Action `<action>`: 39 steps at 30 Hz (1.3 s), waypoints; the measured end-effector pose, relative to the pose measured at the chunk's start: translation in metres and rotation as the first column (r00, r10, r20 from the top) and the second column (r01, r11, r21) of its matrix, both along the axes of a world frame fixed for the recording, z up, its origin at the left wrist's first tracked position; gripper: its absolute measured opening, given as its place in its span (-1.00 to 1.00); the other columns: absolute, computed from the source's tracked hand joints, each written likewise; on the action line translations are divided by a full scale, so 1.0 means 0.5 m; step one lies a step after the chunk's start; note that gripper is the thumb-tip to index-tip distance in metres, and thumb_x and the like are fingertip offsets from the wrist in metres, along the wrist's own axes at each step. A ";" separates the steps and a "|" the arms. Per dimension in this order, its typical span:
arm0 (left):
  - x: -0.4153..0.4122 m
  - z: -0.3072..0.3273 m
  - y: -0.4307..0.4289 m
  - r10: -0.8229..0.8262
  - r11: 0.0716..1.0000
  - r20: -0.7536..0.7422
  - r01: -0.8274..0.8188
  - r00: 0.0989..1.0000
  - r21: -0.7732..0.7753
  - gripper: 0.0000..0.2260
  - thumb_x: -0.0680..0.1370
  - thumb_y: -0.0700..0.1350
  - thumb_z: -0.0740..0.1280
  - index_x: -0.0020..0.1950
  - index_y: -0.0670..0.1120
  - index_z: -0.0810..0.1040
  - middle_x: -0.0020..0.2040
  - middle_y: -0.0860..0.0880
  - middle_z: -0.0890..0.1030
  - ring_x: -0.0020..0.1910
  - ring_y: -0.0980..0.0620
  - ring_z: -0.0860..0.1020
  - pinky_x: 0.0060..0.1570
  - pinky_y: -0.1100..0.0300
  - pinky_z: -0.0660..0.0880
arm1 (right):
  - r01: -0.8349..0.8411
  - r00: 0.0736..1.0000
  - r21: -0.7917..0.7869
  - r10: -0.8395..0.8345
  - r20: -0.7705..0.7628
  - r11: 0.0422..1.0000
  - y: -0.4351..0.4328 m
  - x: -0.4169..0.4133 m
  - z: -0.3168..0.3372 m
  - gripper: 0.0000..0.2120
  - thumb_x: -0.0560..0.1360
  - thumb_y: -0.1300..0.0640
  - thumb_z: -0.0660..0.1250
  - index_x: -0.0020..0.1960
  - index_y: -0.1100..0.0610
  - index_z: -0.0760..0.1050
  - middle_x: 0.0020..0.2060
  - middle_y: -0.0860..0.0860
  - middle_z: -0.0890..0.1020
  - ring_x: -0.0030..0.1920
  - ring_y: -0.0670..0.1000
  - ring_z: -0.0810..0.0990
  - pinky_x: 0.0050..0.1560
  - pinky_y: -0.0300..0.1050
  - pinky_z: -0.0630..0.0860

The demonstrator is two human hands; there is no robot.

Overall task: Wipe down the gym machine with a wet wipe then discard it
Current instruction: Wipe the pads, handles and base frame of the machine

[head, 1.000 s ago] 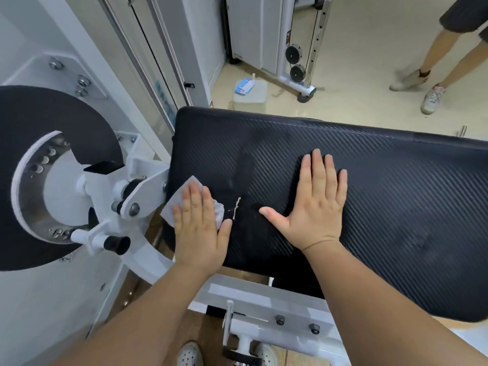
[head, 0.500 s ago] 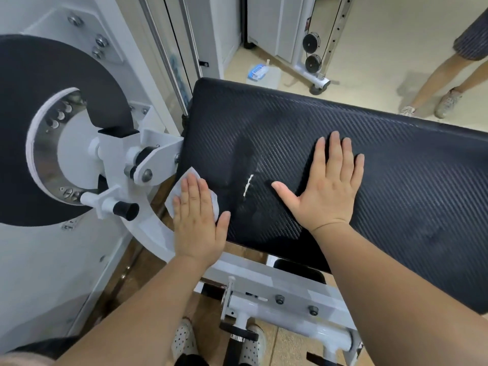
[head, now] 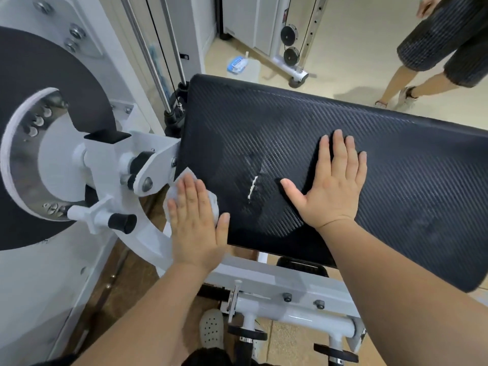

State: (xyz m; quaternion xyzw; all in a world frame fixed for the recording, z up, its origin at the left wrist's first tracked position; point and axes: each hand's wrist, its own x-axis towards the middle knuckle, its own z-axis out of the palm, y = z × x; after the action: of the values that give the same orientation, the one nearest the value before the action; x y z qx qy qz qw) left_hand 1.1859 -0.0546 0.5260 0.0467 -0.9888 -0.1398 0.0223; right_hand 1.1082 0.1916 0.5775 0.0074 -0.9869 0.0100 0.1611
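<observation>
Wipe point(head: 184, 192) under left hand point(head: 196, 223), on pad point(head: 396, 180)

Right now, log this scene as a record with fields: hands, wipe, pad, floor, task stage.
left hand: flat, fingers straight, pressing the wipe onto the left edge of the pad
right hand: flat on the pad, palm down, holding nothing
wipe: white, mostly hidden under the left hand
pad: black, textured; small white tear between the hands
floor: blue wipe pack beyond the pad; another person at far right
task stage: wiping under way; wipe not yet discarded
</observation>
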 end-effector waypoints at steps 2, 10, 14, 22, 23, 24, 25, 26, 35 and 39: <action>0.004 0.005 0.036 -0.090 0.996 -0.021 0.091 0.996 0.008 -0.28 0.66 0.21 -0.10 0.65 -0.24 -0.16 0.65 -0.21 -0.24 0.64 -0.18 -0.25 0.58 -0.24 -0.17 | 0.006 1.000 -0.003 -0.006 -0.008 1.000 -0.001 0.001 -0.001 -0.02 0.52 -0.50 -0.01 0.66 0.20 0.05 0.65 0.20 0.06 0.64 0.24 -0.03 0.62 0.26 -0.16; 0.014 -0.012 0.163 -0.569 0.802 -0.032 0.547 0.822 -0.240 -0.30 0.66 0.25 -0.08 0.66 -0.16 -0.06 0.66 -0.16 -0.22 0.65 -0.12 -0.18 0.59 -0.19 -0.18 | -0.019 0.998 -0.074 0.015 -0.060 0.997 0.001 0.004 0.003 -0.26 0.62 -0.24 -0.03 0.65 0.21 0.11 0.64 0.20 0.11 0.64 0.23 0.02 0.61 0.26 -0.13; -0.042 0.016 0.104 -0.386 0.913 -0.052 0.374 0.921 -0.161 -0.30 0.66 0.22 -0.09 0.66 -0.16 -0.17 0.66 -0.15 -0.26 0.64 -0.11 -0.24 0.60 -0.14 -0.16 | -0.050 0.996 -0.102 0.042 -0.078 0.993 0.005 0.002 0.001 -0.27 0.62 -0.22 -0.01 0.64 0.21 0.13 0.64 0.20 0.13 0.64 0.24 0.03 0.61 0.26 -0.13; 0.047 -0.010 0.243 -0.372 0.916 -0.028 0.363 0.928 -0.171 -0.27 0.65 0.25 -0.07 0.64 -0.20 -0.18 0.66 -0.21 -0.23 0.65 -0.15 -0.21 0.59 -0.21 0.00 | -0.177 0.983 -0.241 0.186 0.012 0.954 0.037 0.004 0.024 -0.25 0.57 -0.18 0.09 0.65 0.19 0.13 0.65 0.19 0.08 0.64 0.22 -0.01 0.62 0.23 -0.16; 0.063 -0.020 0.257 -0.372 0.918 -0.032 0.362 0.928 -0.158 -0.27 0.66 0.25 -0.05 0.64 -0.20 -0.17 0.66 -0.20 -0.20 0.65 -0.15 -0.18 0.59 -0.22 0.01 | -0.215 0.973 -0.281 0.228 0.014 0.935 0.051 0.007 0.031 -0.27 0.58 -0.16 0.10 0.65 0.19 0.14 0.65 0.18 0.09 0.64 0.21 -0.01 0.62 0.22 -0.15; 0.072 -0.025 0.266 -0.360 0.926 -0.043 0.351 0.932 -0.139 -0.28 0.66 0.24 -0.04 0.64 -0.20 -0.14 0.67 -0.20 -0.17 0.65 -0.15 -0.16 0.58 -0.22 0.02 | -0.245 0.967 -0.290 0.256 0.000 0.925 0.072 0.012 0.037 -0.29 0.60 -0.15 0.12 0.64 0.19 0.14 0.65 0.17 0.11 0.64 0.20 0.02 0.62 0.21 -0.13; 0.074 -0.027 0.270 -0.350 0.931 -0.052 0.341 0.935 -0.130 -0.29 0.67 0.23 -0.06 0.65 -0.20 -0.13 0.67 -0.21 -0.16 0.65 -0.16 -0.14 0.58 -0.23 0.03 | -0.252 0.967 -0.260 0.253 -0.030 0.932 0.098 0.017 0.039 -0.30 0.62 -0.15 0.14 0.64 0.19 0.14 0.64 0.17 0.13 0.63 0.21 0.06 0.63 0.21 -0.10; 0.071 -0.025 0.271 -0.349 0.930 -0.052 0.340 0.936 -0.138 -0.30 0.68 0.23 -0.10 0.65 -0.20 -0.13 0.67 -0.21 -0.16 0.65 -0.16 -0.14 0.57 -0.24 0.04 | -0.227 0.974 -0.205 0.218 -0.063 0.952 0.128 0.022 0.039 -0.30 0.63 -0.16 0.15 0.64 0.20 0.15 0.63 0.18 0.15 0.63 0.23 0.09 0.62 0.22 -0.09; -0.188 0.116 0.315 -0.255 0.962 -0.086 0.243 0.963 -0.126 -0.32 0.65 0.24 -0.21 0.62 -0.13 -0.29 0.65 -0.15 -0.28 0.63 -0.10 -0.28 0.60 -0.17 -0.17 | 0.015 1.000 -0.021 -0.014 0.016 1.000 0.225 0.014 0.005 -0.22 0.64 -0.31 -0.02 0.68 0.13 -0.06 0.66 0.21 -0.06 0.64 0.27 -0.13 0.57 0.39 -0.17; -0.274 0.167 0.343 -0.223 0.963 -0.081 0.206 0.972 -0.171 -0.31 0.65 0.24 -0.25 0.64 -0.15 -0.25 0.66 -0.18 -0.25 0.64 -0.15 -0.25 0.59 -0.20 -0.15 | 0.010 1.000 -0.033 -0.010 -0.015 0.999 0.228 0.014 -0.002 -0.24 0.63 -0.28 0.03 0.67 0.14 0.01 0.66 0.22 -0.02 0.65 0.28 -0.10 0.58 0.37 -0.18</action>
State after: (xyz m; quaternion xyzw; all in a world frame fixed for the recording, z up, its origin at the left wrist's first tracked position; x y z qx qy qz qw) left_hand 1.0488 0.1168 0.6095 -0.0697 -0.9938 -0.0631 0.0600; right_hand 1.1154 0.3056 0.5766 -0.0002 -0.9854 0.0256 0.1686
